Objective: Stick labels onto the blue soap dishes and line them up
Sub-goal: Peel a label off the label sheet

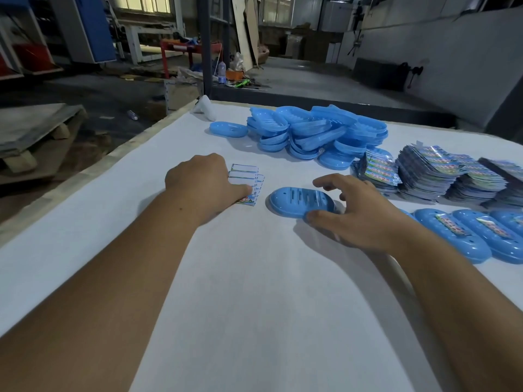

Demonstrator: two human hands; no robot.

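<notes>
Early in the batch, by the look of it. At your right edge a short row of labelled dishes (452, 236) already lies side by side, each with a colourful sticker on its upturned base; at least three show, and the row runs out of frame, so the true count cannot be told. Left to do: the big heap of unlabelled dishes (317, 131) at the far side of the white table (254, 306), plus one loose dish (228, 129) lying just left of it. That heap far outweighs the finished row, so I judge most of the work is ahead. The dish in hand (301, 200) lies bottom-up in front of you, slots showing, no label on it yet. Your right hand (365, 216) grasps it at its near-right end, thumb on the near rim and fingers curved over the far side. Your left hand (203, 185) presses down on the small fanned stack of labels (249, 182) just left of that dish; the fingertips are hidden under the hand, so whether you have pinched one label free cannot be told. Nothing here acts as a container with contents: the dishes are all empty shells, nested or overturned. Spare label bundles (441, 176) sit stacked in piles between the heap and the finished row.
</notes>
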